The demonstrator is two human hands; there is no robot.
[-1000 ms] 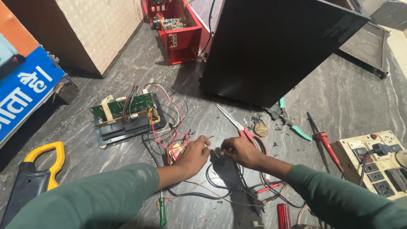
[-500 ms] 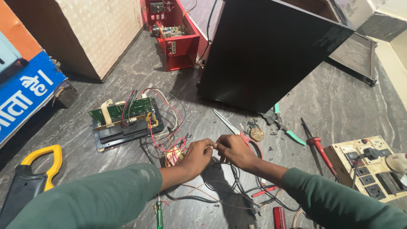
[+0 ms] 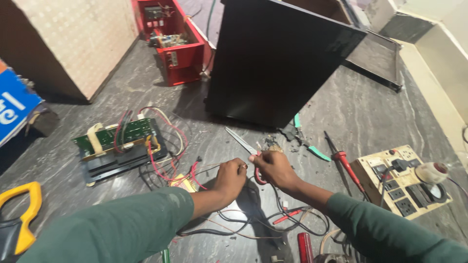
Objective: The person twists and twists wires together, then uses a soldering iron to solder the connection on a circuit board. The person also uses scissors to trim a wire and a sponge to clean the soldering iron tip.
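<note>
My left hand [image 3: 230,179] and my right hand [image 3: 273,168] meet fingertip to fingertip low in the middle of the head view, pinching a thin wire [image 3: 245,165] between them. Both arms wear green sleeves. Red-handled scissors [image 3: 242,143] lie under and behind my right hand, blades pointing up-left. A green circuit board [image 3: 119,138] on a black base sits to the left, with red and black wires [image 3: 168,168] trailing from it toward my hands.
A large black cabinet [image 3: 278,58] stands behind the hands, an open red metal case [image 3: 175,41] to its left. At the right lie a red-handled screwdriver [image 3: 343,163], green-handled pliers [image 3: 307,143] and a wooden socket board [image 3: 399,182]. A yellow clamp meter [image 3: 19,221] lies lower left. Black cables [image 3: 253,219] lie below.
The view has shifted slightly, so things sit further left and lower in frame. My hands stay together on the wire with little visible movement.
</note>
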